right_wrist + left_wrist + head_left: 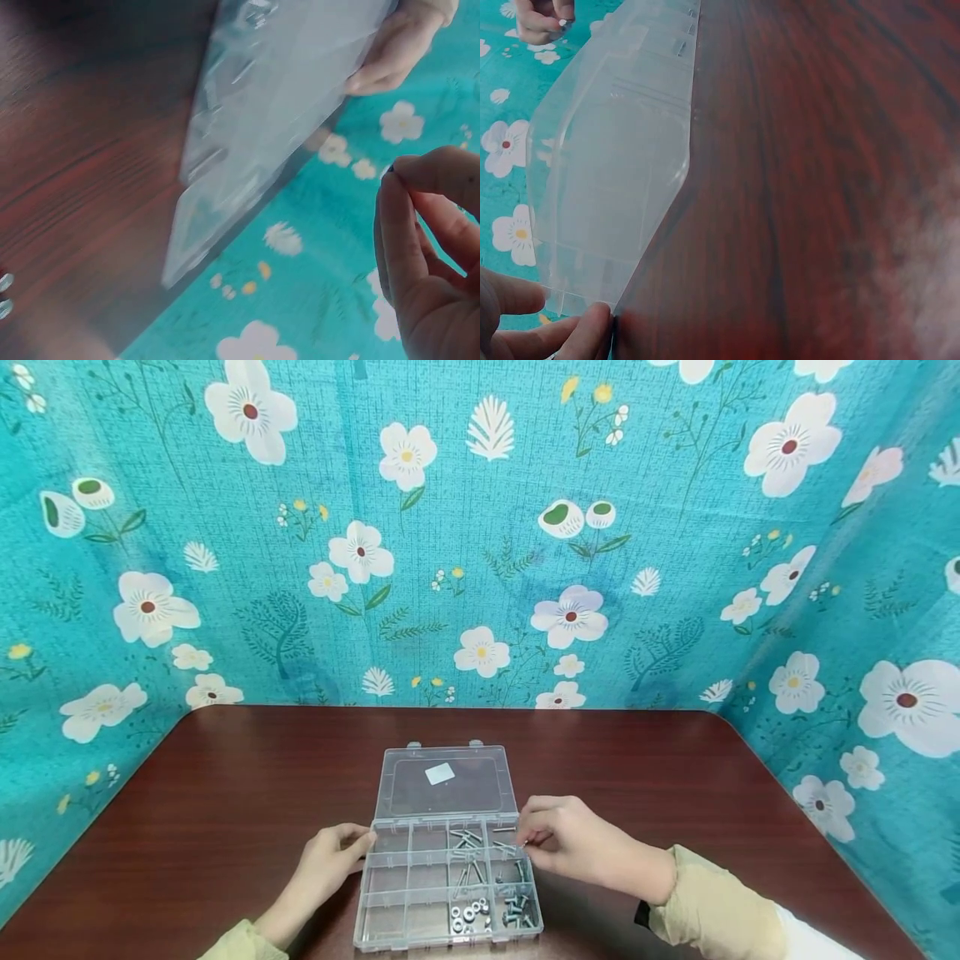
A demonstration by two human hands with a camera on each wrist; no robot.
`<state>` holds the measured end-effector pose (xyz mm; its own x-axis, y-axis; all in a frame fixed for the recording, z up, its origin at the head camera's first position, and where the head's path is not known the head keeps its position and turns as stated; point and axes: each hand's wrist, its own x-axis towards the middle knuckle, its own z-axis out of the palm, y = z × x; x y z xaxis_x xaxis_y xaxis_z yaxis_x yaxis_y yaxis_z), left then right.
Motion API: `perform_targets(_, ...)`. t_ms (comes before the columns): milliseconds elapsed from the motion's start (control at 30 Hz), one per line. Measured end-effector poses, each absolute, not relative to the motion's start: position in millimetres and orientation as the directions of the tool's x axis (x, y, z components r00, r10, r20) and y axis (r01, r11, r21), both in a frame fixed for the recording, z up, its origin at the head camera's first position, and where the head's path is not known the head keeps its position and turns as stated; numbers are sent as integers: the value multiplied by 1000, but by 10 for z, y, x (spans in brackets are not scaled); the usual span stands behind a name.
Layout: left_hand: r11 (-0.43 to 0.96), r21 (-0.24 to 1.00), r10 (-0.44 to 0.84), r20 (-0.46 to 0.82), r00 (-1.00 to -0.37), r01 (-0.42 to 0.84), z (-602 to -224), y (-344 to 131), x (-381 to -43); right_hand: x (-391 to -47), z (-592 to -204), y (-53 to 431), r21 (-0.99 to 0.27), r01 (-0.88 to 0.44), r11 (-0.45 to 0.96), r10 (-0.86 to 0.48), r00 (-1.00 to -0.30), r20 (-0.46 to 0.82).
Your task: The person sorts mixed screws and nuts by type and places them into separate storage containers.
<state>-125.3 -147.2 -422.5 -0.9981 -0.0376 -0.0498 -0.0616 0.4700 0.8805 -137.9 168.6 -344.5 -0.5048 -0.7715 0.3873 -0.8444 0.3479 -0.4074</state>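
A clear plastic compartment box (386, 895) lies on the table, its lid (480, 789) folded back away from me. My left hand (330, 860) holds the box's left side near the hinge, thumb and fingers at the corner in the left wrist view. Over the right column, my right hand (566, 842) pinches a tiny metal piece (564, 23) between thumb and fingertips; most of it is hidden. Screws (467, 840) lie in the third column's rear and middle compartments, with nuts (469, 913) at its front. Short bolts (516, 910) fill the right column's front compartment.
The dark red wooden table (247, 802) carries the box near its front edge. A turquoise flowered cloth (465, 568) hangs behind and at both sides. A small white label (440, 773) sits on the lid. Two shiny metal bits (6, 282) appear at the right wrist view's left edge.
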Motion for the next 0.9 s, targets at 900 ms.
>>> perform_targets(900,477,877,-41,-46,-998,-60,-4205,-1462,-1243,-1193,-3605,1445,-196,-941,276,-898,-325,297)
